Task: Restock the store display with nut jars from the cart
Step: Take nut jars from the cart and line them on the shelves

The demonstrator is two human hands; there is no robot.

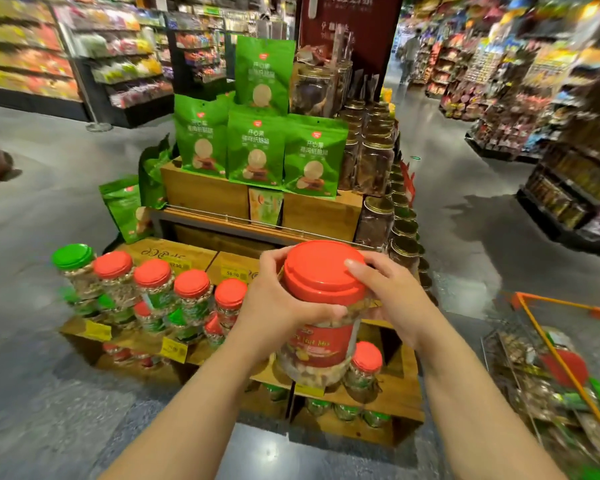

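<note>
Both of my hands hold one clear nut jar (321, 344) with a red lid and a red label, in the air above the right part of the wooden display (394, 393). My left hand (278, 303) grips its left side just under the lid. My right hand (392, 299) grips the right side, one finger lying over the lid's edge. A row of red-lidded jars (191, 292) and one green-lidded jar (72, 261) stands on the display to the left. The cart (561, 368), wire with an orange rim, sits at the right with more jars in it.
Green snack bags (255, 150) stand on wooden boxes on the upper tiers. Dark gold-lidded jars (374, 164) line the display's right side. One red-lidded jar (364, 368) stands just below the held jar. Store shelves run along both sides, with grey floor between them.
</note>
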